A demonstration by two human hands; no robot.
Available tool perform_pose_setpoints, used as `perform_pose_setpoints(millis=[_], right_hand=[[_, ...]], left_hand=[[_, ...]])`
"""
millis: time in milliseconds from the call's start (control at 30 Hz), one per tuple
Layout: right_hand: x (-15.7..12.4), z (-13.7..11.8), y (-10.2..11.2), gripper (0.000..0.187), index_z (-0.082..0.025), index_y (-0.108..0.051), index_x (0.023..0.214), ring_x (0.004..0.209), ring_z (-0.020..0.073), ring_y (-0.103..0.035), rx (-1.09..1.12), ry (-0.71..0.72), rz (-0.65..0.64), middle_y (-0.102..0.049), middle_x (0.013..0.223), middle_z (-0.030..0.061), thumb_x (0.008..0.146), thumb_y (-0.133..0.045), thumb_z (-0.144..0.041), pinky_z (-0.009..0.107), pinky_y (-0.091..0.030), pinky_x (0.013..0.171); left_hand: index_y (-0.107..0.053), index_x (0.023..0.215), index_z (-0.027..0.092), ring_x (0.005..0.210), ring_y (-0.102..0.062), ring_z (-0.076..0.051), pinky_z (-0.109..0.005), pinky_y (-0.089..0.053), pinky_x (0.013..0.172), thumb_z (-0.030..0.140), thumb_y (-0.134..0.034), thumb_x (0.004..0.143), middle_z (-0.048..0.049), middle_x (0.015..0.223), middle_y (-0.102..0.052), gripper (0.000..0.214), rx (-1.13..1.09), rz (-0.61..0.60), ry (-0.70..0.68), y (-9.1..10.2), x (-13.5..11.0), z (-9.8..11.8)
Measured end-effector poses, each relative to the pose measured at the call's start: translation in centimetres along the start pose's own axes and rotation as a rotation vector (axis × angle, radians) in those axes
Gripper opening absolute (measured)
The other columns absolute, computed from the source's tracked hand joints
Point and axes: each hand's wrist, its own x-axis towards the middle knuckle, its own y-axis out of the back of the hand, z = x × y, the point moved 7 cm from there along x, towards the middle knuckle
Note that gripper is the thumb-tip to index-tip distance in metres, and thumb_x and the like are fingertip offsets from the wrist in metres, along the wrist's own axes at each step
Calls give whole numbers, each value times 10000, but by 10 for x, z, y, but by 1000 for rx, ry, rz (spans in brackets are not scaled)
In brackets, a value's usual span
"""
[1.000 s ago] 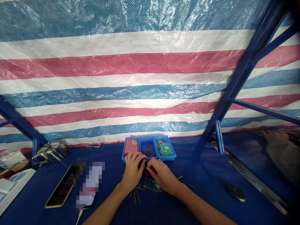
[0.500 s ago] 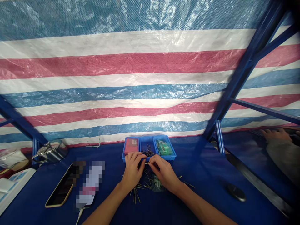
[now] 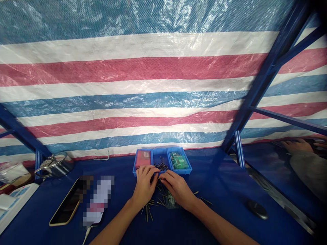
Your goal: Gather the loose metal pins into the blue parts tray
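Note:
My left hand (image 3: 146, 183) is closed in a pinch just in front of the blue three-part tray (image 3: 190, 169). Facing it, my right hand (image 3: 177, 188) also pinches, its fingertips almost meeting those of the left. Between them shows a bit of a thin metal drill bit (image 3: 159, 178), mostly covered by the fingers. More drill bits (image 3: 147, 212) lie loose on the table under and around my hands, and a pile of dark bits (image 3: 162, 165) fills part of the tray's middle compartment. A small clear plastic packet (image 3: 171, 200) lies beneath my right hand.
Pink packets (image 3: 143, 158) and green packets (image 3: 179, 160) fill the tray's outer compartments. Left are a phone (image 3: 66, 203), a blurred-out device (image 3: 98, 200) with a cable and a steel pot (image 3: 57, 165). Right are a black mouse (image 3: 257, 209) and another person's hand (image 3: 298, 146).
My right hand's fingertips have shifted slightly left, closer to my left hand, covering more of the drill bit. The other person's hand at the right has moved a little left.

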Motion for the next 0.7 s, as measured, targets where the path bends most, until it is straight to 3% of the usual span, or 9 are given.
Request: perform_pose_setpoints(millis=[700], right_hand=[[0, 6, 5, 134, -262, -613, 1098, 876, 200, -666, -30, -108, 44, -650, 1029, 25, 1106, -493, -204, 299, -522, 760]], left_hand=[[-703, 1175, 288, 1145, -575, -268, -442, -436, 947, 246, -548, 1078, -58, 1193, -692, 188, -17, -12, 11, -4, -1, -5]])
